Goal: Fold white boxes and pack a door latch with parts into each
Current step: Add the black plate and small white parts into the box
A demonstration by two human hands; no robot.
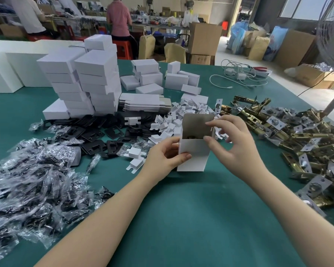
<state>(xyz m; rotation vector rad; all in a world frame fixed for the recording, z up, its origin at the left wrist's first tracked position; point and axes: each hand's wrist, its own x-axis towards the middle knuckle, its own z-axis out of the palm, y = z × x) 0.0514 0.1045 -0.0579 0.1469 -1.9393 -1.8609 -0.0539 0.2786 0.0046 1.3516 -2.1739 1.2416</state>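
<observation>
A white box (194, 155) stands upright on the green table (181, 218), its top open and its lid flap (198, 124) raised. Something dark and brassy lies inside it. My left hand (163, 157) grips the box's left side, thumb across the front. My right hand (233, 145) is at the box's right top edge, thumb and forefinger touching the flap and rim. Brass door latches (305, 143) lie piled to the right. Black plates (104, 135), small white card inserts (174, 120) and clear bags of parts (31, 180) lie to the left.
Stacks of closed white boxes (87, 81) and flat box blanks (145, 103) stand behind. White cables and chargers (239, 76) lie at the back right. A fan (332, 31) stands on the right. People work at benches behind.
</observation>
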